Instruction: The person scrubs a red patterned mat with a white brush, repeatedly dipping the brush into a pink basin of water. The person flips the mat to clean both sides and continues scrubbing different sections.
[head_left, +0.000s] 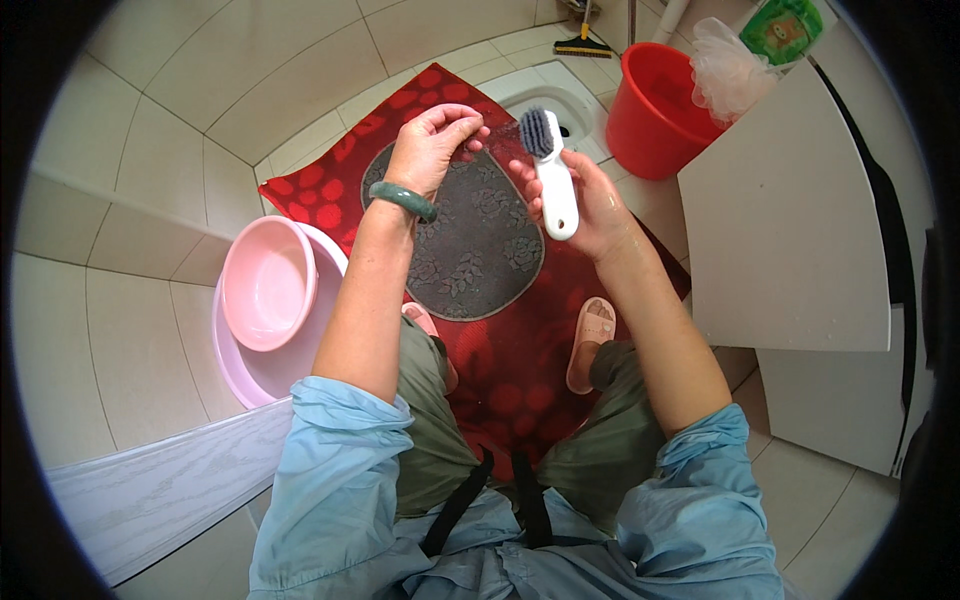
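In my right hand is a white plastic scrub brush with dark grey bristles. It is held upright, bristle head away from me, and a hanging hole shows at its handle end. Wet spots shine on my right palm and wrist. My left hand, with a green bangle at the wrist, is left of the bristles and apart from them. Its thumb and fingertips are pinched together. Faint wisps show between these fingertips and the brush; whether they are hair or water, and whether the fingers hold any, I cannot tell.
Below my hands lies a grey oval mat on a red patterned rug. A squat toilet is beyond. On the right stand a red bucket and a white panel. Pink basins are nested at left, near a pale board.
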